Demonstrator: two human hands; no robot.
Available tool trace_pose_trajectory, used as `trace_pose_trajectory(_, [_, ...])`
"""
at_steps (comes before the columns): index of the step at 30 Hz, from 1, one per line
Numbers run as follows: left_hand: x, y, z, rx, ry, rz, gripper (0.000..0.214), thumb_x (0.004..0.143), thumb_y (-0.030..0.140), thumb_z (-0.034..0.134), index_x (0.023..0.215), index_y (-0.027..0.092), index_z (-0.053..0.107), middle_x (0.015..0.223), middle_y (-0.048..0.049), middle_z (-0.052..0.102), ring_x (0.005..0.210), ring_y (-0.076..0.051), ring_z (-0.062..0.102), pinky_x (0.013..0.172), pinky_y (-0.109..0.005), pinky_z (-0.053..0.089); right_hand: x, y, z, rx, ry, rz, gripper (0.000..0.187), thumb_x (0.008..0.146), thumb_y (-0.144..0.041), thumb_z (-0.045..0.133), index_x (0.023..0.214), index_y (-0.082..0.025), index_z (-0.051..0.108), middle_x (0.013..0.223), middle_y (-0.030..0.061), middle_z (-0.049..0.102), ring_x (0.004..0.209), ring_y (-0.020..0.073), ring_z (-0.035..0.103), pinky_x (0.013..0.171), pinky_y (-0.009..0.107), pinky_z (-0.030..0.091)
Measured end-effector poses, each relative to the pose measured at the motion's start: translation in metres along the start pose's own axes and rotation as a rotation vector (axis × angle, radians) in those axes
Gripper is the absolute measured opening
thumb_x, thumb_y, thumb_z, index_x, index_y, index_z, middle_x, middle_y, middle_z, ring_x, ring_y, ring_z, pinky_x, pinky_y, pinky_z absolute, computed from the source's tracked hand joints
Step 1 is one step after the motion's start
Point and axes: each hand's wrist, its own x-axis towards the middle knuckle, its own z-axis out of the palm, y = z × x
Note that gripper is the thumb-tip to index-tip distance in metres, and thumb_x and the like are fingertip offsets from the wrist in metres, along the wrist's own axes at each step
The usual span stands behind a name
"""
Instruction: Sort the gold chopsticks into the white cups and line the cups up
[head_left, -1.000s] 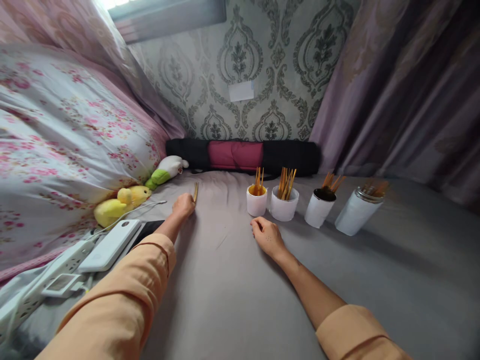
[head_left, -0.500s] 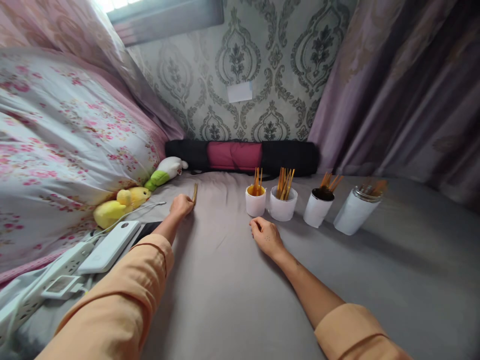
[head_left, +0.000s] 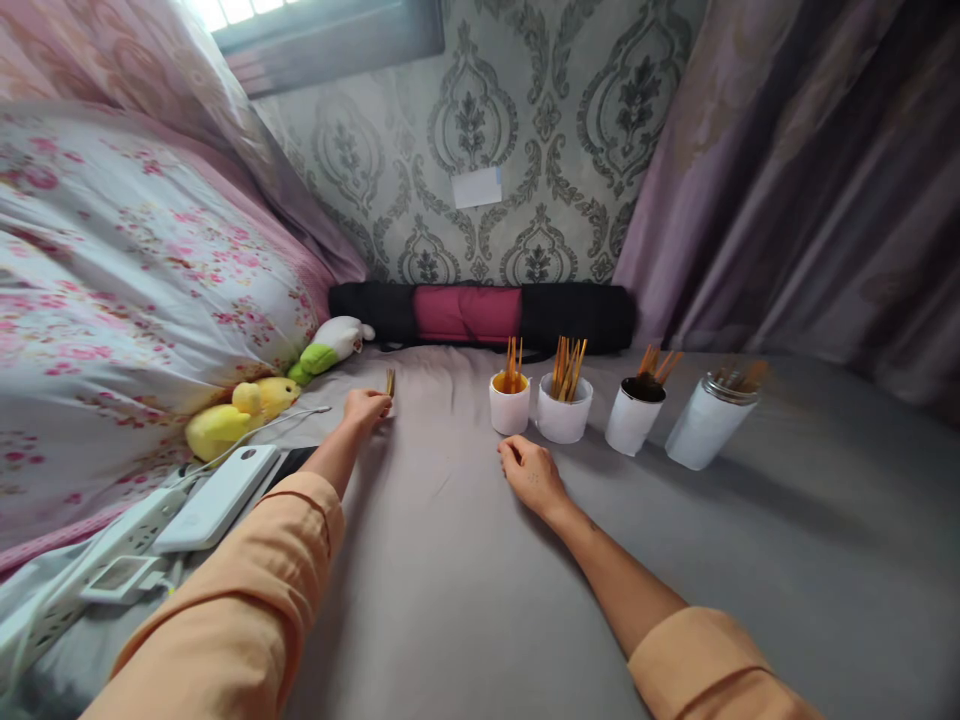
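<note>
My left hand rests on the grey sheet, fingers closed round a small bundle of thin brown sticks that points up. My right hand lies on the sheet with its fingers curled under, just in front of a row of containers holding similar sticks: a white cup with an orange inside, a wider white cup, a white cup with a dark inside and a tilted white jar.
A floral pillow fills the left. Yellow and green-white plush toys lie beside it. A white power bank and power strip lie at lower left. A black and maroon roll lies along the wall; curtains hang right.
My left hand has slid a little farther away with the sticks, which show shorter above it. The right hand and the containers stay put; the view has shifted slightly.
</note>
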Motion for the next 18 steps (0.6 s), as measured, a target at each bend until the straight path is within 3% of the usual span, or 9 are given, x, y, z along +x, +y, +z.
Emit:
trace_pose_trajectory(9, [-0.018, 0.008, 0.018, -0.585, -0.095, -0.154, 0.006, 0.07, 0.003, 0.052, 0.07, 0.009, 0.053, 0.064, -0.0064, 0.061, 0.056, -0.01, 0.059, 0.052, -0.02, 0.048, 0.0, 0.001, 0.0, 0.009, 0.005, -0.001, 0.026, 0.083, -0.032, 0.038, 0.077, -0.021, 0.061, 0.067, 0.0019, 0.065, 0.059, 0.0122, 0.056, 0.056, 0.019, 0.035])
trace_pose_trajectory(18, [-0.035, 0.013, 0.033, -0.856, -0.134, -0.246, 0.013, 0.072, -0.004, 0.049, 0.071, 0.007, 0.056, 0.063, -0.0053, 0.059, 0.056, -0.008, 0.058, 0.053, -0.015, 0.048, 0.001, 0.0, 0.001, 0.011, 0.01, -0.004, 0.026, 0.082, -0.032, 0.038, 0.076, -0.021, 0.061, 0.065, 0.0018, 0.064, 0.059, 0.0128, 0.056, 0.056, 0.02, 0.036])
